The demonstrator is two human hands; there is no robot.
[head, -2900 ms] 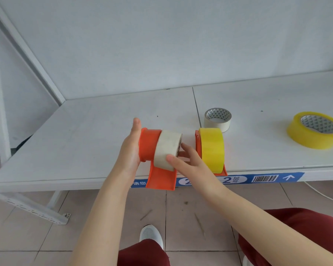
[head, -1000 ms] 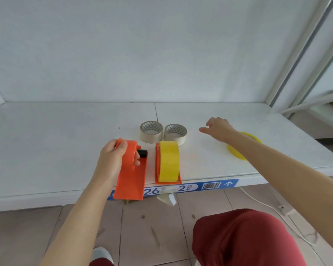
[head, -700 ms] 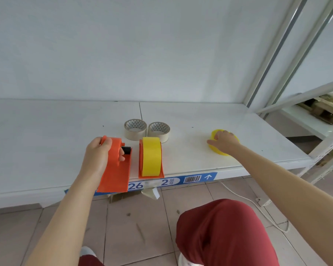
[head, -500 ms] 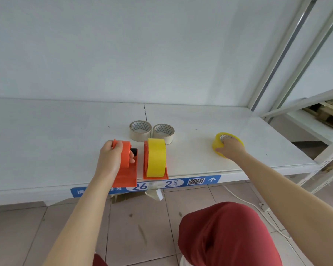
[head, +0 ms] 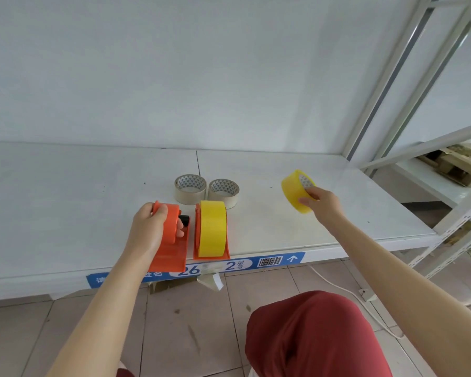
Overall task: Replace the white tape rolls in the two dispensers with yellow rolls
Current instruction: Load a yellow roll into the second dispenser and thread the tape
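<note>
Two orange dispensers stand side by side at the shelf's front edge. The left dispenser [head: 172,242] holds no roll, and my left hand [head: 150,228] grips its hub from the left. The right dispenser [head: 199,235] carries a yellow roll [head: 212,232]. My right hand [head: 321,204] holds a second yellow roll [head: 294,190] tilted in the air above the shelf, to the right of the dispensers. Two white rolls [head: 190,189] [head: 224,193] lie flat just behind the dispensers.
The white shelf board [head: 65,202] has a blue label strip [head: 269,262] along its front edge. A white rack upright [head: 386,85] rises at the right, with a lower shelf holding cardboard scraps [head: 452,164]. My red-trousered knee [head: 310,336] is below the edge.
The white roll left the left dispenser and now lies beside the other white one. My right hand reached right, took the loose yellow roll and lifted it off the shelf.
</note>
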